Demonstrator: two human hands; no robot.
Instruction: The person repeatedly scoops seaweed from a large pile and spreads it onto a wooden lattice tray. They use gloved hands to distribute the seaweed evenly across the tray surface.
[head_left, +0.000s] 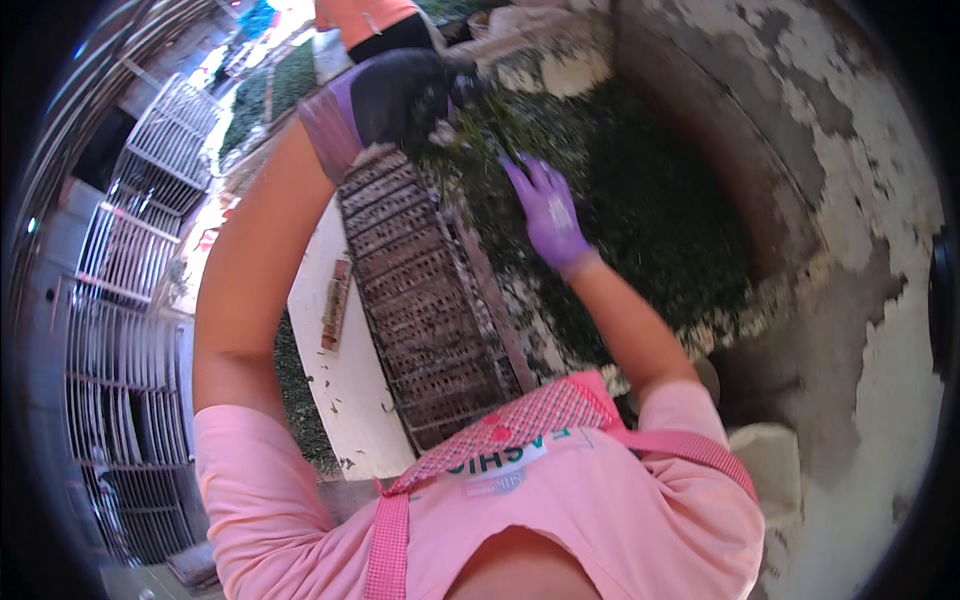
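My left hand (334, 124), in a purple glove, reaches far forward. A blurred black object (397, 97) covers most of it, and I cannot tell whether the fingers grip it. Loose green stalks (487, 135) lie beside the black object. My right hand (551, 210), also purple-gloved, is held over a heap of dark green plant matter (660, 217), its fingers apart and nothing visibly in them. Between my arms runs a long brown rack (420, 300) with rows of small holes, its near end reaching my checked apron (517, 412).
Left of the rack, a narrow reddish-brown block (335, 306) lies on a white board (360, 405) with leaf scraps. A curved brown wall (720, 142) borders the heap. Barred metal racks (124, 360) stand at left. Another person in an orange top (367, 19) is ahead.
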